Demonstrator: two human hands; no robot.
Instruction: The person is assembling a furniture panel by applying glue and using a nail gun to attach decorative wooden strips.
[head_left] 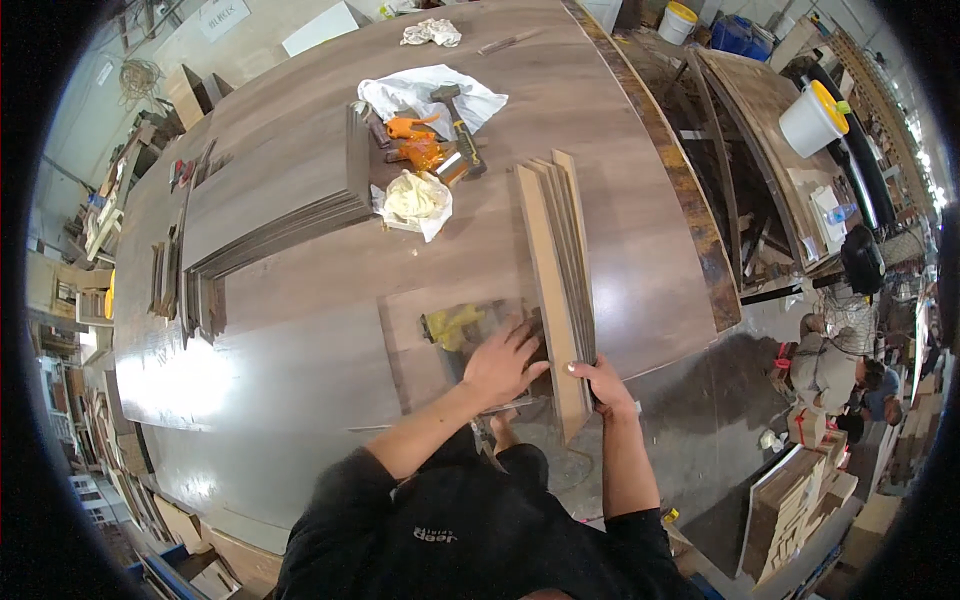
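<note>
Boards (562, 290) tight in right hand (600, 384), across table edge (675, 348), left hand (503, 362) spread, room rightward

Observed large brown worktable (580, 90) across centre, smooth-topped, with strong white glare (185, 380) near left end. Noted wooden bench (745, 85) standing apart at right, dark framing beneath. Recorded grey floor (690, 430) at lower right, pale wall (272, 28) at upper left bearing paper sign (222, 15), small bright lights (940, 185) along right rim.

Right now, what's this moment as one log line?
right grip: closed on long strips | left grip: open, beside strips | yellow tool: left of left grip | hammer: lying partly on white cloth
</note>
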